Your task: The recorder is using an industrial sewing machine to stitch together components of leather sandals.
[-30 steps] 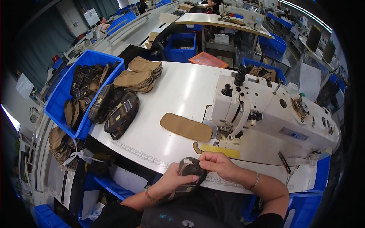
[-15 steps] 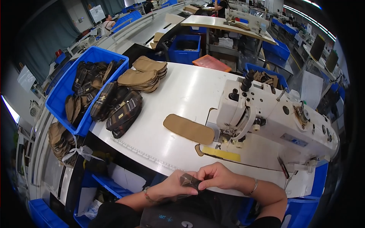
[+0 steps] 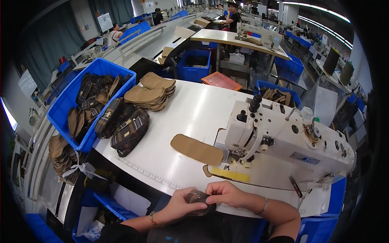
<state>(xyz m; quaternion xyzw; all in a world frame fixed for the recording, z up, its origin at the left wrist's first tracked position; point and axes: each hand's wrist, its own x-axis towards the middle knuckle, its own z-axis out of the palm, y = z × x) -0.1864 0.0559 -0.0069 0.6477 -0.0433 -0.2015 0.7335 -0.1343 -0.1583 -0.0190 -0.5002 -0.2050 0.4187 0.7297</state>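
At the table's front edge, my left hand (image 3: 178,207) is closed round a dark plaid fabric pouch (image 3: 197,197), the thumb lying along its near side. My right hand (image 3: 227,194) pinches the same pouch at its right edge. Most of the pouch is hidden by my fingers and lap. Beyond my hands a brown oval fabric panel (image 3: 196,149) lies flat on the white table (image 3: 186,105), its right end by the sewing machine (image 3: 291,139). A yellow strip (image 3: 229,174) sits just in front of the needle area.
Finished-looking plaid pouches (image 3: 130,131) and stacked tan panels (image 3: 148,95) occupy the table's left side. A blue bin (image 3: 63,123) of more pouches stands beside them. Small snips (image 3: 296,186) lie at the right. Behind, a person (image 3: 232,19) is near another sewing table (image 3: 227,36).
The view has tilted up a little, so the table appears lower. My right hand has shifted slightly on the pouch; both hands still hold it.
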